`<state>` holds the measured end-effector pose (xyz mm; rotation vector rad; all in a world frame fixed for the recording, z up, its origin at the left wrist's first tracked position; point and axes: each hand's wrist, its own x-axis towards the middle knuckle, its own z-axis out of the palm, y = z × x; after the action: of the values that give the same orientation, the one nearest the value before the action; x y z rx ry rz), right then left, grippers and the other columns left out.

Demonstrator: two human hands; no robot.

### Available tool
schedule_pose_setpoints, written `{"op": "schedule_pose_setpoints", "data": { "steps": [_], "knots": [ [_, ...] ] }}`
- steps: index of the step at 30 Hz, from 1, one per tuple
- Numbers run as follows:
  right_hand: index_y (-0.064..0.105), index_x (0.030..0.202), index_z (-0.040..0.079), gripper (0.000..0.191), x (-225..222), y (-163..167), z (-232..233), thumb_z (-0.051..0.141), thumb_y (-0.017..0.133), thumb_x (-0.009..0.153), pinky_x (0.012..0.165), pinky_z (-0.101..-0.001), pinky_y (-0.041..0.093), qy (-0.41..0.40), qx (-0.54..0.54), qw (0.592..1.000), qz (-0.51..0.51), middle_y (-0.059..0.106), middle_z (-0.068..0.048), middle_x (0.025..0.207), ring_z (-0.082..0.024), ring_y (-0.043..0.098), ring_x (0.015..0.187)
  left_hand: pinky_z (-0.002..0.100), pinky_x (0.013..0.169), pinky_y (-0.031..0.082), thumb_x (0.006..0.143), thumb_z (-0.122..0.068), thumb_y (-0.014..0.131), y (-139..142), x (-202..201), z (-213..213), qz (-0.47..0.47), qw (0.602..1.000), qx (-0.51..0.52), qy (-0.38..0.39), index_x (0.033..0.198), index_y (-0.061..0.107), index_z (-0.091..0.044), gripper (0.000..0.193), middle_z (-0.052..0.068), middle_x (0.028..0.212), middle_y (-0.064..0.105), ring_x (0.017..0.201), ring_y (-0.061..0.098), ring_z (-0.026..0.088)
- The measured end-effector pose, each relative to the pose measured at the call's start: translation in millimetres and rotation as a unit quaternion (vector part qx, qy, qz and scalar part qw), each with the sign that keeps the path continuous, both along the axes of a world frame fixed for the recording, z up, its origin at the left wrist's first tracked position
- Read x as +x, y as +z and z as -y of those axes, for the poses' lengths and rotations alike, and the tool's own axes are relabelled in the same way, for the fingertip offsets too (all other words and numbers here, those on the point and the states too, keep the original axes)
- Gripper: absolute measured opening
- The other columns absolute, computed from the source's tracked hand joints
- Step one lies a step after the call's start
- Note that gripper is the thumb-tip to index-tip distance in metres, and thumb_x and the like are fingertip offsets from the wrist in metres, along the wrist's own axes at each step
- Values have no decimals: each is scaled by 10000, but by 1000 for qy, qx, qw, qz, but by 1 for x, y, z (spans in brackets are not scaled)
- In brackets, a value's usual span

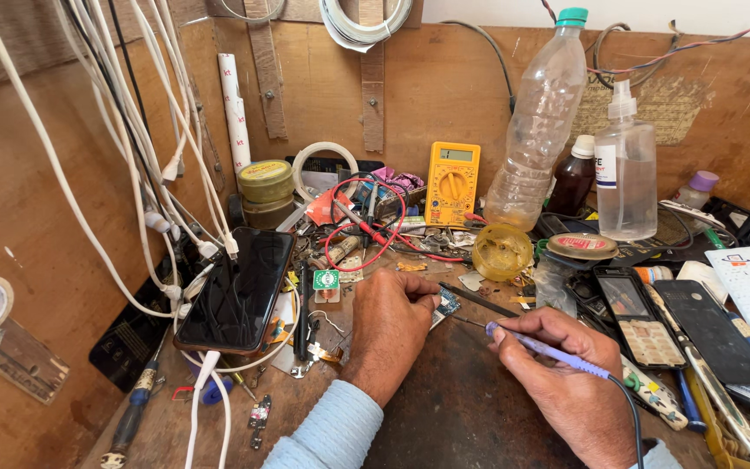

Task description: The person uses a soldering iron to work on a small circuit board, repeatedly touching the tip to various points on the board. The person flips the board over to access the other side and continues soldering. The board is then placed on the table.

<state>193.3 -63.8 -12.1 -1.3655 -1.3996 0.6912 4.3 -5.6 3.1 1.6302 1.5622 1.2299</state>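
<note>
My left hand rests on the wooden bench and pins down a small blue-green circuit board that peeks out under its fingertips. My right hand grips a thin purple soldering iron like a pen. The iron's metal tip points left and sits just beside the board. A cord runs back from the iron past my right wrist. Both sleeves are light blue.
A black smartphone lies at left on a white charging cable. Behind stand a yellow multimeter with red leads, a clear plastic bottle, a spray bottle and tins. Phone parts and tools crowd the right; white cables hang at left.
</note>
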Motion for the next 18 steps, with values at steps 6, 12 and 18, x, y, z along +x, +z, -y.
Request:
{"op": "schedule_pose_setpoints", "data": {
  "steps": [6,12,18],
  "knots": [
    [787,922,-7,142,0,0,0,101,782,829,668,-218,556,0,-6,1000,0,822,-65,802,-64,708,732,338,713,622,794,-112,803,0,0,0,0,1000,9,-1,925,825,-73,138,138,824,791,764,794,209],
    [788,926,-11,148,-1,1,0,100,783,829,662,-219,551,2,-6,1000,-2,819,-66,803,-63,702,729,344,715,616,795,-118,807,0,0,0,-6,1000,4,2,921,828,-75,136,145,819,789,762,790,218],
    [788,932,-13,151,-1,1,0,103,780,836,650,-222,551,6,1,1000,-8,812,-70,797,-67,705,722,345,707,617,803,-122,803,2,0,1,-5,1000,-1,2,924,827,-75,132,148,817,788,752,791,219]
  ]
}}
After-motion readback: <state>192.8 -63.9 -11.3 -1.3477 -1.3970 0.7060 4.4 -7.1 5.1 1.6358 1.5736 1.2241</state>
